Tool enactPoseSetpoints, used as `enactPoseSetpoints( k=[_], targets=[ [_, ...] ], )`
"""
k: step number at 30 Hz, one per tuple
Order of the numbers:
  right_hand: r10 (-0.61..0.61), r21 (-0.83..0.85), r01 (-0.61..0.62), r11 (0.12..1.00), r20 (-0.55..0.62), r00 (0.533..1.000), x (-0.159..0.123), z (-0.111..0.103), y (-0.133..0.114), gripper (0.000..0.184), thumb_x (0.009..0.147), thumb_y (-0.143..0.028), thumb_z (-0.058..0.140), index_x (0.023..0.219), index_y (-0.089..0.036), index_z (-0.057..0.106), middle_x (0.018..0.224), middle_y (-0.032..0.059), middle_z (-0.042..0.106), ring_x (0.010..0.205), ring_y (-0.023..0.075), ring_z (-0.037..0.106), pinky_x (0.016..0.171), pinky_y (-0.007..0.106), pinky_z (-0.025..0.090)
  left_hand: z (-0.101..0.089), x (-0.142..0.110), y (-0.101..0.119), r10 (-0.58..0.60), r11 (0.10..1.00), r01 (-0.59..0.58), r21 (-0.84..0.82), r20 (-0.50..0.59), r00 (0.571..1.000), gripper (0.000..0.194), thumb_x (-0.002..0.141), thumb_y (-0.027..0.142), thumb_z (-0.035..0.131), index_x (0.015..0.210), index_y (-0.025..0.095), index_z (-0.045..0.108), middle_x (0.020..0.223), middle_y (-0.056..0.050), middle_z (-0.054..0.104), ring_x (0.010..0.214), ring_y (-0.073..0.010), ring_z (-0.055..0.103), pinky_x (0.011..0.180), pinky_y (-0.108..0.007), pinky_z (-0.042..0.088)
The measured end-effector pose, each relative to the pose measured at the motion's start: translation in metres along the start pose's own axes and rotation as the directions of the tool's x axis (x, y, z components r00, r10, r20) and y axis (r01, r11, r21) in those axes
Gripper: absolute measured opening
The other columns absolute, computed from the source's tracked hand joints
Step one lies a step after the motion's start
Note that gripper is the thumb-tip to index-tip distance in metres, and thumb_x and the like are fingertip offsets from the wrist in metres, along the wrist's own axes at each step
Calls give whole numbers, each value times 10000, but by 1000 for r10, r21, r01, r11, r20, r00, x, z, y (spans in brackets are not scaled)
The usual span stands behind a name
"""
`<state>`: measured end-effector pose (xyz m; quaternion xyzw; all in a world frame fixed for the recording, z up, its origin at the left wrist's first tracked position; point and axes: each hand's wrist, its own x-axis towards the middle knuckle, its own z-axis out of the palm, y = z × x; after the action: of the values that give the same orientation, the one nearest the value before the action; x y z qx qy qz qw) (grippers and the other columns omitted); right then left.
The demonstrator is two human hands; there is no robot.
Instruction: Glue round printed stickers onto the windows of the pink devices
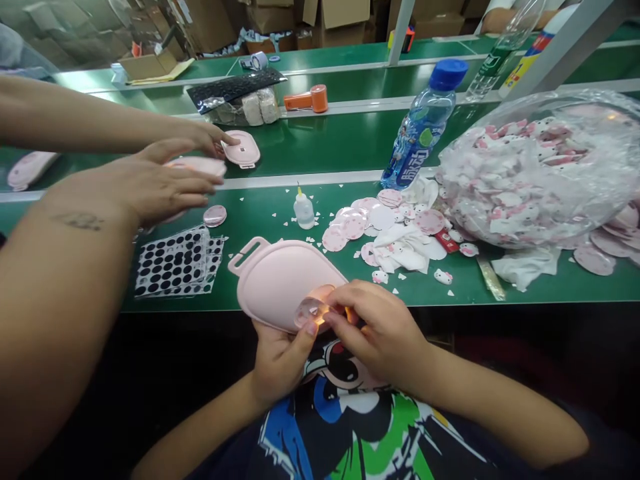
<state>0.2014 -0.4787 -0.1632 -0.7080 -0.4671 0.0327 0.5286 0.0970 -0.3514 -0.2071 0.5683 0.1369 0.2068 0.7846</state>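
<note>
My left hand (283, 360) grips a pink plastic case (283, 277) with a loop handle, from below at the table's front edge. The thumb lies on its near side, beside a small round disc (311, 311) that glows orange at its rim. Fingers of my right hand (373, 327) are pinched at the right side of that disc, over the case. Whether the disc is fixed to the case I cannot tell. Beyond the case stands a small glue bottle (303, 209) with a yellow tip. Printed pink discs (350, 223) and cat-face pieces (443, 276) lie to the right.
A co-worker's arms (100, 180) reach in from the left toward another pink case (242, 149). Black-dot sticker sheets (175, 263) lie below them. A blue-capped bottle (417, 127) and a large plastic bag (540, 167) of pieces stand right. An orange handheld item (307, 99) lies behind.
</note>
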Motion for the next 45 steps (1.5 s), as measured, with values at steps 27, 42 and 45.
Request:
enactPoseSetpoints(
  k=[27,42,45],
  targets=[
    [549,628,-475,616,90,831,2,-10,17,178,863,-370,647,821,-200,613,638,-53,540,551,53,475,523,166,407,9,14,3,-207,949,156,-273,-171,963,698,777,249,747,1382,311,406,1219,-82,675,1123,-264,647,999,-474,503],
    [539,539,-485,689,67,839,-4,-10,19,220,816,-279,653,1024,-208,648,822,18,649,695,123,588,710,319,554,9,14,1,-220,943,165,-290,-171,960,623,793,229,731,1343,309,451,1210,-69,679,1120,-241,640,999,-452,504],
    [550,529,-498,687,70,832,-5,-9,19,219,815,-284,660,1019,-207,664,858,36,680,726,140,620,726,340,561,7,14,0,-225,946,171,-275,-177,958,630,786,243,738,1343,317,453,1220,-64,675,1134,-247,632,1015,-459,487]
  ],
)
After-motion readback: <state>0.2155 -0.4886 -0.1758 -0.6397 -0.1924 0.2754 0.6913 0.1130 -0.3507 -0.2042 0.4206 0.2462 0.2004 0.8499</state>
